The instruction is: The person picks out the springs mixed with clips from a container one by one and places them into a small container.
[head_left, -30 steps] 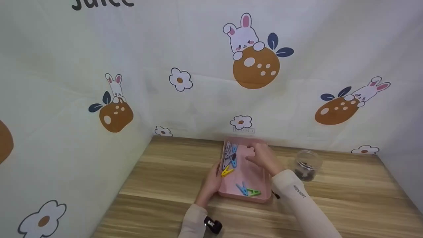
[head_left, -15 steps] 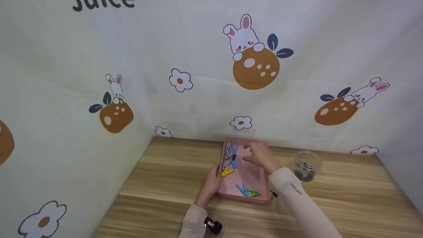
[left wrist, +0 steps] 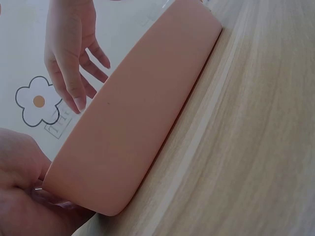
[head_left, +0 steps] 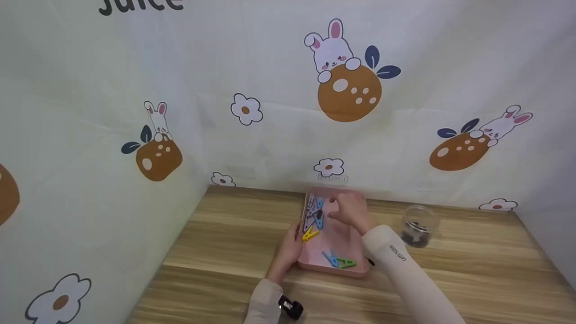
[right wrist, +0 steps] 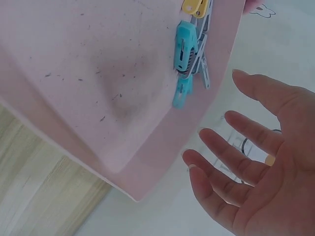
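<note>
A shallow pink tray [head_left: 335, 270] sits on the wooden table. My left hand [head_left: 290, 247] grips its left side; in the left wrist view the fingers [left wrist: 22, 162] of that hand wrap the tray's rim at one end. Over the far half of the tray hovers my right hand [head_left: 353, 210], holding nothing, with fingers spread and loosely bent in the right wrist view. Plastic clothespins lie inside: a cluster of grey and blue clothespins [head_left: 314, 213] along the left wall, a yellow clothespin [head_left: 309, 234] nearer, and a blue clothespin [head_left: 330, 257] beside a green clothespin [head_left: 346, 262] at the near end.
A clear round jar [head_left: 418, 227] with dark small pieces in it stands right of the tray. Small dark specks dot the tray's floor [right wrist: 113, 93]. A printed cloth [head_left: 270, 144] hangs behind and at the sides of the table [head_left: 225, 270].
My right hand has drifted a little left over the tray, towards the clothespin cluster. The left hand, the tray and the clothespins stay where they were.
</note>
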Demonstrator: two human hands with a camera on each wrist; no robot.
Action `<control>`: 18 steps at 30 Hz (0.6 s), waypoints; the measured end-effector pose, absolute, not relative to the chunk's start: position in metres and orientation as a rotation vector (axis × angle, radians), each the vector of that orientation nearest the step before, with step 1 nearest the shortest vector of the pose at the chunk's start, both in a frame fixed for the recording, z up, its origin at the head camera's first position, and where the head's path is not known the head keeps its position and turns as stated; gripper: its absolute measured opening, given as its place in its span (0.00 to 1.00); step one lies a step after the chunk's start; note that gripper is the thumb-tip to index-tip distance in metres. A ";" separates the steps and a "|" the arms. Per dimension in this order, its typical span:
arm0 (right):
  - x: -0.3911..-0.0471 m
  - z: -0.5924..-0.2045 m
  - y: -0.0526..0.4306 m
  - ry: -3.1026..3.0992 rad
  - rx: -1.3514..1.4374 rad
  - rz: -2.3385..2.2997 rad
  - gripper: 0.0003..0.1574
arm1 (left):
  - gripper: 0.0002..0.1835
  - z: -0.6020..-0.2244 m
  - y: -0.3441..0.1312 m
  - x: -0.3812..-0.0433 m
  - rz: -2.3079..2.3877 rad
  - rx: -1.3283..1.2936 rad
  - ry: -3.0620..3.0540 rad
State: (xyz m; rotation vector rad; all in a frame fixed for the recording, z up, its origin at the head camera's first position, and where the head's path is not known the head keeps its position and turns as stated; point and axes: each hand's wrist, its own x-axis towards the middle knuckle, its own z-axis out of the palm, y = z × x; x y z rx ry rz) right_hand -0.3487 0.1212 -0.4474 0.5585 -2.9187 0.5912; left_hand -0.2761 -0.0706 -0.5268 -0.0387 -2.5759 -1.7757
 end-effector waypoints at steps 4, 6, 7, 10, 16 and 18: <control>-0.351 -0.448 0.119 -2.927 0.572 0.518 0.21 | 0.24 -0.527 -0.070 -0.276 -1.756 -0.035 -2.583; -0.351 -0.447 0.118 -2.945 0.559 0.522 0.21 | 0.24 -0.527 -0.070 -0.276 -1.773 -0.040 -2.577; -0.351 -0.447 0.118 -2.952 0.552 0.526 0.21 | 0.24 -0.527 -0.070 -0.276 -1.783 -0.044 -2.574; -0.351 -0.447 0.117 -2.968 0.539 0.549 0.20 | 0.24 -0.526 -0.070 -0.275 -1.798 -0.043 -2.572; -0.353 -0.448 0.114 -2.982 0.549 0.565 0.20 | 0.24 -0.526 -0.069 -0.276 -1.796 -0.011 -2.579; -0.354 -0.448 0.114 -2.987 0.555 0.555 0.20 | 0.24 -0.526 -0.069 -0.276 -1.802 0.002 -2.586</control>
